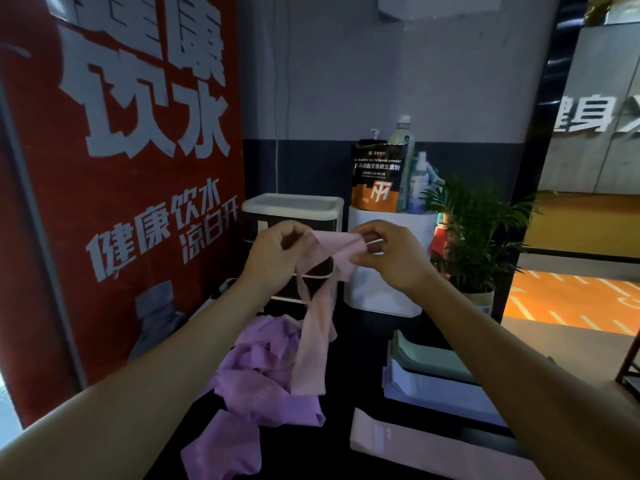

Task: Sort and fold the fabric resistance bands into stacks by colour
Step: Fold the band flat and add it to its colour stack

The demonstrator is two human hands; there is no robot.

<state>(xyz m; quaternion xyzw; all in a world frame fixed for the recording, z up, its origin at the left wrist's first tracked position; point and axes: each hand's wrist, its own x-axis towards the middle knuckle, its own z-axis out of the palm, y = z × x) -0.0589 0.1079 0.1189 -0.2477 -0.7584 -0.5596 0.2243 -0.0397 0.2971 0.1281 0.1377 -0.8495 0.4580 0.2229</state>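
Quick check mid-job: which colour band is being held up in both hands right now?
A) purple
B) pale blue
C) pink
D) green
C: the left hand and right hand pinch the top of a pink band, which hangs above the loose purple bands; the green stack lies folded on the right.

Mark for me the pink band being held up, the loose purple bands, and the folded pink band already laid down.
pink band (313,355), head view, on its hanging lower length.
purple bands (266,393), head view, middle of the heap.
folded pink band (398,441), head view, on its flat top face.
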